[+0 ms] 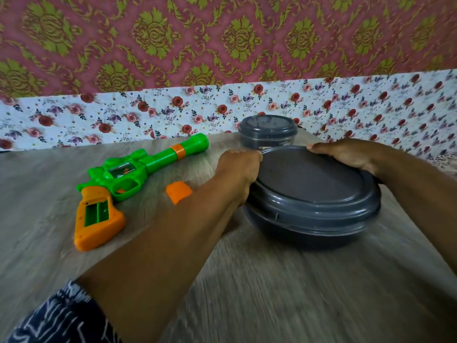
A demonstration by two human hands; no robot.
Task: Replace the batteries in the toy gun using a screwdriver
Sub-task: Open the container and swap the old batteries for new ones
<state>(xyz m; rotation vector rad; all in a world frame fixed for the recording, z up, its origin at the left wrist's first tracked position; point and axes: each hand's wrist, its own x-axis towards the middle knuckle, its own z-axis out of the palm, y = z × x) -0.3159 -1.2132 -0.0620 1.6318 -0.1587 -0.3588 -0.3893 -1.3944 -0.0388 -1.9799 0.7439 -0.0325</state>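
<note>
Wood-grain table (pixel 247 293), floral wall paper behind. Near edge: patterned sleeve (pixel 61 318) on the left arm.

Mid-table: both hands on the big grey lidded bowl (pixel 314 214). Left hand (pixel 237 174) is curled around the lid rim on the left side, fingers pressed on the edge. Right hand (pixel 346 154) grips the far-right rim, fingers wrapped over it. Looks like lid removal, probably to get at batteries or tools inside; contents not visible.

Left of the bowl: toy gun (pixel 116 179) lies flat, orange grip towards me, battery bay (pixel 96 212) open and apparently empty. Its orange cover (pixel 178 191) lies loose between gun and left forearm. No screwdriver or screw visible.

Far: smaller grey lidded tub (pixel 268 133) just behind the bowl.

Risks, my read: lid pops suddenly, so the bowl jerks and spills. Left forearm sits close to the cover and could sweep it off the table. Screw location unknown, so easy to lose.
</note>
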